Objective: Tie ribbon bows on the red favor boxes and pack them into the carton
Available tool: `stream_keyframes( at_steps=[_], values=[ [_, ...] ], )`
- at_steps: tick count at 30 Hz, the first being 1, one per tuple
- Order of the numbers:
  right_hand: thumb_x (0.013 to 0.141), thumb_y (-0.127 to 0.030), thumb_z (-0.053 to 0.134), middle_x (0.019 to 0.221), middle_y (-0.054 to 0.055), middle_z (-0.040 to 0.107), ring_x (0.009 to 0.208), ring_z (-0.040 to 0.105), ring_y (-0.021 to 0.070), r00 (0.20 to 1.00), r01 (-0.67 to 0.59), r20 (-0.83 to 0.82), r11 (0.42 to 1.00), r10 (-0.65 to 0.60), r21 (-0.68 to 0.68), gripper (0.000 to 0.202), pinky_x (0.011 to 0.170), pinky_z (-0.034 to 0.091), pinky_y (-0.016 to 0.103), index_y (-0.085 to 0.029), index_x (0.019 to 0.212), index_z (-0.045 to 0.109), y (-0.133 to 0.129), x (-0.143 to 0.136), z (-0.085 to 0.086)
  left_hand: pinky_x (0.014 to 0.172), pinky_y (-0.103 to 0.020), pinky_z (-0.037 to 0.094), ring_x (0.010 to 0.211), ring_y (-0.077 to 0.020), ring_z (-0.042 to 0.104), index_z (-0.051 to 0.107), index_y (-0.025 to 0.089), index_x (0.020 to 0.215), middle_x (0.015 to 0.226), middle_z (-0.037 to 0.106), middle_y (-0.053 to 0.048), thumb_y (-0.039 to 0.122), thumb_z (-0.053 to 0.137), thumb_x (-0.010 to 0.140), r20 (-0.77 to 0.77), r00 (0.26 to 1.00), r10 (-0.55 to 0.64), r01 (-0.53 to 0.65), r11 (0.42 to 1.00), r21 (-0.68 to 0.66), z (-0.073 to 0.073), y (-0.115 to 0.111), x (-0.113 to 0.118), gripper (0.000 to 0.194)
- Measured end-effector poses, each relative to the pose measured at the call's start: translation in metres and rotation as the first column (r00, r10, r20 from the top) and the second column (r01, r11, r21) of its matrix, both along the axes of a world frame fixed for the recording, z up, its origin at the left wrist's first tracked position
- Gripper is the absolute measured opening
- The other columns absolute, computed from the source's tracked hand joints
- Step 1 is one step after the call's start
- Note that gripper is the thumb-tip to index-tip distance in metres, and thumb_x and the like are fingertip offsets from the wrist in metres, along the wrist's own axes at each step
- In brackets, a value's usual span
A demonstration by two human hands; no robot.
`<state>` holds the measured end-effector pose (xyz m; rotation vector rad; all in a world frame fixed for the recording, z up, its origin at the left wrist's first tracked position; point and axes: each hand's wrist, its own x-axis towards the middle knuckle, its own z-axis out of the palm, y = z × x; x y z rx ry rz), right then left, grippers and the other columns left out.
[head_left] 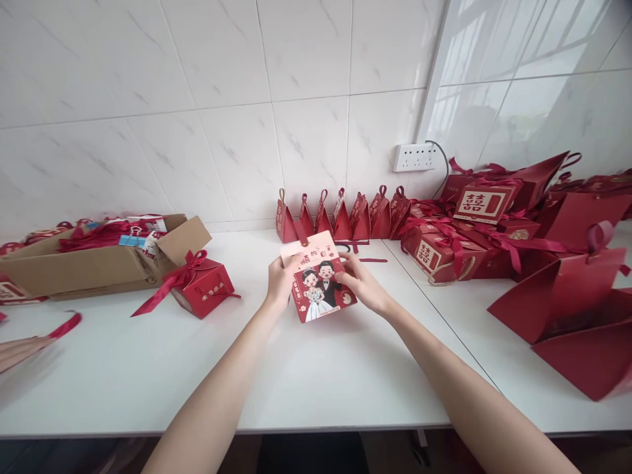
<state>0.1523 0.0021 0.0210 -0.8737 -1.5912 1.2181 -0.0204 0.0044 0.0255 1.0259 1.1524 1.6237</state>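
Between my two hands is a red and pink wedding favor box, printed with a cartoon bride and groom and tilted above the white table. My left hand grips its left edge, and my right hand grips its right edge near the top. A short dark red strap sticks up from the box's top. Just behind it, a row of several red triangular boxes with ribbon loops stands against the wall. Dark red ribbon strips lie on the table behind my right hand.
At left, a cardboard carton holds red ribbons and a blue clip; a red box with a bow stands beside it. Another person's hand holds a ribbon at far left. Red gift boxes pile up at right, near open bags.
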Motion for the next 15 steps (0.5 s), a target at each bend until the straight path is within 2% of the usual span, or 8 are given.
stream_keyframes(
  at_steps=[2,4,7,9,12,13,15],
  values=[
    [0.076,-0.032,0.060,0.103,0.007,0.062,0.087,0.063,0.0196,0.999,-0.046,0.018,0.987,0.049,-0.154,0.039,0.069,0.054,0.032,-0.022,0.111,0.048,0.002,-0.001,-0.001,0.059,-0.034,0.052,0.065,-0.0225,0.066,0.062,0.014,0.083,0.078,0.070,-0.008,0.039,0.068,0.063,0.115,0.993,-0.018,0.030,0.994,-0.106,0.003,0.001,-0.003,0.033],
    [0.076,-0.035,0.062,0.099,0.006,0.064,0.082,0.065,0.0187,0.998,-0.056,-0.056,0.959,0.042,-0.277,0.032,0.065,0.054,0.029,-0.021,0.104,0.053,0.004,-0.002,0.000,0.060,-0.036,0.052,0.066,-0.0237,0.066,0.062,0.013,0.085,0.078,0.069,-0.010,0.044,0.061,0.067,0.232,0.970,-0.071,0.109,0.982,-0.155,0.007,0.000,-0.005,0.035],
    [0.078,-0.039,0.058,0.090,0.005,0.066,0.075,0.065,0.0174,0.956,-0.087,-0.289,0.886,-0.055,-0.455,0.025,0.062,0.056,0.030,-0.019,0.094,0.058,0.006,-0.003,0.002,0.062,-0.033,0.052,0.074,-0.0223,0.065,0.059,0.016,0.097,0.086,0.067,-0.008,0.047,0.056,0.070,0.329,0.935,-0.131,0.159,0.985,-0.059,0.011,-0.004,-0.002,0.041],
    [0.080,-0.038,0.054,0.082,0.004,0.065,0.069,0.064,0.0173,0.900,-0.122,-0.412,0.829,-0.139,-0.546,0.022,0.060,0.057,0.034,-0.019,0.091,0.058,0.008,-0.002,0.004,0.067,-0.031,0.052,0.086,-0.0215,0.064,0.054,0.020,0.109,0.101,0.065,-0.007,0.045,0.059,0.070,0.269,0.938,-0.217,0.207,0.976,0.067,0.010,-0.008,0.003,0.047],
    [0.080,-0.031,0.052,0.075,0.003,0.063,0.063,0.063,0.0172,0.851,-0.166,-0.491,0.790,-0.187,-0.589,0.015,0.057,0.057,0.036,-0.018,0.087,0.057,0.010,-0.001,0.005,0.080,-0.035,0.051,0.104,-0.0228,0.058,0.043,0.026,0.125,0.123,0.055,-0.006,0.040,0.064,0.070,0.032,0.927,-0.373,0.360,0.911,0.201,0.007,-0.014,0.013,0.061],
    [0.080,-0.029,0.051,0.074,0.003,0.063,0.063,0.063,0.0172,0.843,-0.182,-0.506,0.789,-0.182,-0.587,0.013,0.056,0.057,0.035,-0.018,0.086,0.057,0.010,0.000,0.005,0.083,-0.035,0.050,0.106,-0.0228,0.057,0.040,0.027,0.128,0.126,0.053,-0.006,0.037,0.066,0.070,-0.056,0.928,-0.369,0.372,0.901,0.224,0.006,-0.016,0.015,0.064],
    [0.081,-0.028,0.050,0.075,0.004,0.063,0.064,0.063,0.0177,0.828,-0.218,-0.535,0.784,-0.166,-0.581,0.013,0.056,0.057,0.035,-0.018,0.085,0.057,0.010,0.000,0.005,0.087,-0.035,0.049,0.106,-0.0221,0.057,0.039,0.027,0.129,0.125,0.053,-0.007,0.034,0.068,0.070,-0.196,0.939,-0.283,0.329,0.904,0.272,0.003,-0.018,0.019,0.066]
  ],
)
